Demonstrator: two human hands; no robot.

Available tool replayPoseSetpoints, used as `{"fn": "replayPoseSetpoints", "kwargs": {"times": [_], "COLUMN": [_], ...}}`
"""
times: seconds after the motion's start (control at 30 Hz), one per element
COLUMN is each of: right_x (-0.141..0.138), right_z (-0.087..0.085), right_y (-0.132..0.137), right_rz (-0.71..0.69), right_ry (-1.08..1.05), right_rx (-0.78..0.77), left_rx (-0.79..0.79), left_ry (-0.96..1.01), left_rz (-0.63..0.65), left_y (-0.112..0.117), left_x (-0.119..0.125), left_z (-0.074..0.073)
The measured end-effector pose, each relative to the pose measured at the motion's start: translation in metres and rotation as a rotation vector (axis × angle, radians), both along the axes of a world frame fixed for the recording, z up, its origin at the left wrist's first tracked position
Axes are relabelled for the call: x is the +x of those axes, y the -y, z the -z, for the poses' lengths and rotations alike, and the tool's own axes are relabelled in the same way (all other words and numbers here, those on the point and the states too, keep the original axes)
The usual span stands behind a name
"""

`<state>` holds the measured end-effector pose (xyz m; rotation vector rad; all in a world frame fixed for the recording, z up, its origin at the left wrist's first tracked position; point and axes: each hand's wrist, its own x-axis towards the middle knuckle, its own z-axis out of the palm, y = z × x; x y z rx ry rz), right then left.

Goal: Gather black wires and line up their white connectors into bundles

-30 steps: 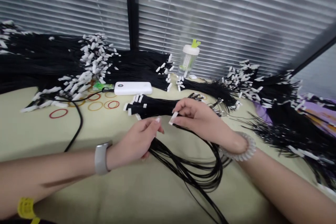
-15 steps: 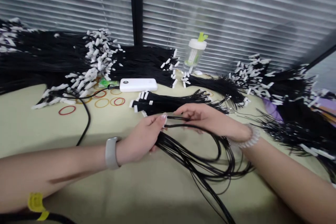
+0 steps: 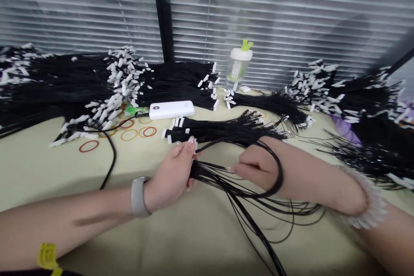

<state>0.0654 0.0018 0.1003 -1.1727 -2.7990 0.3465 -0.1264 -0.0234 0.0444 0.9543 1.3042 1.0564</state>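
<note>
My left hand (image 3: 171, 172) is closed around one end of a bundle of black cables (image 3: 216, 177), thumb on top against a bit of white connector. From that grip a thick loop arcs to the right and crosses my right hand (image 3: 261, 168). The right fingers are curled, with a fingertip at the strands just right of the left hand; a dark strand seems pinched there, partly hidden. Loose cable ends trail down towards the table's front. Just behind my hands lies another black cable bundle (image 3: 220, 128) with white connectors at its left end.
A white power bank (image 3: 172, 110) with a black lead lies behind, near red and yellow rubber bands (image 3: 129, 134). Large piles of black cables (image 3: 58, 77) line the back left, with more at the right (image 3: 371, 138). A lidded clear cup (image 3: 239, 69) stands by the window blinds.
My right hand has come nearer and turned over, its fingers now curled by the cable strands, with the loop across it. The left hand keeps its grip; the view has shifted slightly.
</note>
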Motion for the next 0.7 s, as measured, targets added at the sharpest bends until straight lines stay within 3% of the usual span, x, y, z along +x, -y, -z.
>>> {"fn": "replayPoseSetpoints", "kwargs": {"times": [0.1, 0.2, 0.47, 0.7], "right_x": [-0.006, -0.018, -0.029, -0.03], "right_z": [0.003, 0.01, 0.023, 0.025], "right_y": [0.002, 0.003, 0.008, 0.005], "right_rz": [-0.136, -0.165, -0.106, -0.094], "right_ry": [0.017, -0.03, -0.151, -0.105], "right_rx": [-0.197, -0.265, -0.189, 0.004], "left_rx": [0.046, 0.117, 0.145, 0.124], "left_ry": [-0.048, -0.11, -0.164, -0.187], "left_rz": [0.03, 0.078, 0.128, 0.136], "left_y": [0.002, 0.004, 0.006, 0.004], "left_x": [-0.001, -0.001, 0.0, -0.001], "left_z": [0.006, 0.009, 0.006, 0.006]}}
